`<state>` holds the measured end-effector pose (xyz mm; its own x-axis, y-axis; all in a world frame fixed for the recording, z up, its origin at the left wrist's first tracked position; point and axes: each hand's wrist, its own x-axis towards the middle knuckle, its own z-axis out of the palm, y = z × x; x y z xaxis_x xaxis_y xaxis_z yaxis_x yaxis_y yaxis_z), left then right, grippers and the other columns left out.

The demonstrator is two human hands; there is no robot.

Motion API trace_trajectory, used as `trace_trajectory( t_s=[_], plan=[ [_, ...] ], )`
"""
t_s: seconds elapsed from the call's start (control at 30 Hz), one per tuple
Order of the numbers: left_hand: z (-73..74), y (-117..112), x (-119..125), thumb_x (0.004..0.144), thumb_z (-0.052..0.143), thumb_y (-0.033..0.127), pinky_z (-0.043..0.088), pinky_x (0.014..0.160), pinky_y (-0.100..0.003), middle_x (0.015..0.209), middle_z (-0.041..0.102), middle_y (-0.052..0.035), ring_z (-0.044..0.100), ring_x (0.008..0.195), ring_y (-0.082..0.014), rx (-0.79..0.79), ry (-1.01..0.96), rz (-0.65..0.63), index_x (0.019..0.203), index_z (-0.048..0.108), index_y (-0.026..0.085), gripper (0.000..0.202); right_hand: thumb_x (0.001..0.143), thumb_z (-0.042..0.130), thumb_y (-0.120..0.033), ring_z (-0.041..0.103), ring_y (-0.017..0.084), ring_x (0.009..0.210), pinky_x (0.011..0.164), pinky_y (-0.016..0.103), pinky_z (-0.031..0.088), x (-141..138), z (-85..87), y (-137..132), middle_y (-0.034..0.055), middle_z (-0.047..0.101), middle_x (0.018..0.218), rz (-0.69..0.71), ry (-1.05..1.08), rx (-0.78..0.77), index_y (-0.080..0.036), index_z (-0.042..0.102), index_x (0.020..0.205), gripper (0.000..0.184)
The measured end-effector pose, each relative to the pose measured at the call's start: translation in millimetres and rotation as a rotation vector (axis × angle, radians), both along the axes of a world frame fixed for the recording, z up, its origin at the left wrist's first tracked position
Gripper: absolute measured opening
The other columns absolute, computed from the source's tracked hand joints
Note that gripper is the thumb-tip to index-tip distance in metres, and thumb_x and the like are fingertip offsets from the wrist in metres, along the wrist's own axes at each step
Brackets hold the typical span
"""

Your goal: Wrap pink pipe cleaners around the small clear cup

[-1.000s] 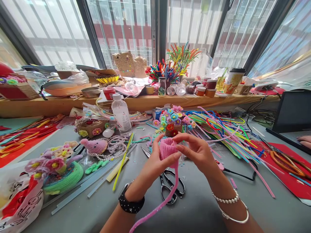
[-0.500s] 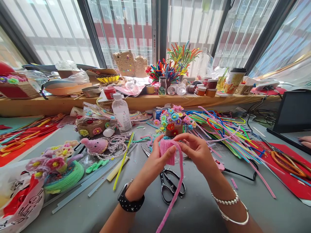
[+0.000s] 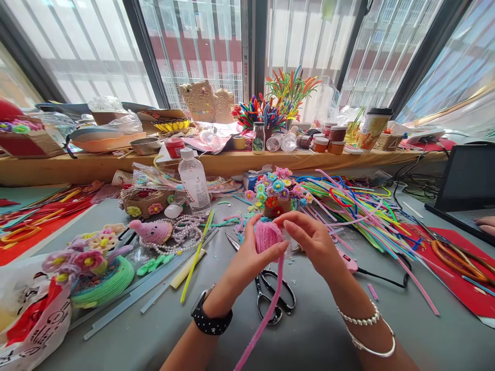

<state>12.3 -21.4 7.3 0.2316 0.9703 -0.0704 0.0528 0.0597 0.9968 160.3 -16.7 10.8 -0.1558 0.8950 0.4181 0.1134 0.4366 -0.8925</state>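
A wound bundle of pink pipe cleaner (image 3: 267, 235) sits in my left hand (image 3: 247, 260), gripped between thumb and fingers. From it a long loose end hangs down past the table's middle toward me. My right hand (image 3: 309, 242) is at the bundle's upper right edge, its thumb and fingers bent close together; whether they pinch a strand is hard to see. Under my hands lies a pair of scissors (image 3: 274, 299) with black handles, its blades partly covered by my left hand.
A pot of fuzzy flowers (image 3: 276, 198) stands behind my hands. Loose pipe cleaners (image 3: 348, 201) spread to the right, near a pink glue gun (image 3: 348, 263). On the left are a plastic bottle (image 3: 194, 183), glue sticks (image 3: 127, 306) and a pink figure (image 3: 152, 232). Another person's hand (image 3: 486, 225) touches a laptop (image 3: 469, 185).
The pink bundle has turned in my left hand, and its loose end has swung left. My left thumb has shifted right across the bundle's lower edge.
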Motion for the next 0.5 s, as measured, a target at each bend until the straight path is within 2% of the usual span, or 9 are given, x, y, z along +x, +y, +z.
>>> trace_trajectory(
  t_s=[0.17,0.33,0.5],
  plan=[
    [-1.3,-2.8,5.1,0.067,0.066,0.047,0.047,0.071,-0.033,0.088,0.061,-0.0070,0.060,0.084,-0.0241,0.028,0.038,0.016,0.135,0.023,0.016,0.087,0.077,0.062,-0.031,0.061,0.017,0.084,0.078,0.031,0.049,-2.5,0.7,-2.1,0.0030,0.068,0.087,-0.075,-0.120,0.076,-0.022,0.065,0.087,0.014],
    [-4.9,-1.2,8.3,0.062,0.071,0.045,0.048,0.069,-0.033,0.099,0.059,-0.0093,0.059,0.082,-0.0231,0.059,0.029,0.109,0.133,0.029,0.017,0.087,0.080,0.058,-0.029,0.063,0.017,0.081,0.075,0.031,0.050,-3.4,1.6,-3.3,0.0026,0.070,0.086,-0.129,-0.097,0.103,-0.022,0.068,0.085,0.013],
    [-6.6,1.9,8.3,0.064,0.068,0.047,0.048,0.067,-0.031,0.101,0.054,-0.0095,0.056,0.079,-0.0189,0.022,0.034,0.046,0.134,0.022,0.015,0.090,0.081,0.058,-0.027,0.063,0.017,0.079,0.074,0.031,0.050,-4.0,-2.2,-1.6,0.0025,0.070,0.083,-0.188,-0.071,0.144,-0.022,0.068,0.085,0.012]
  ],
)
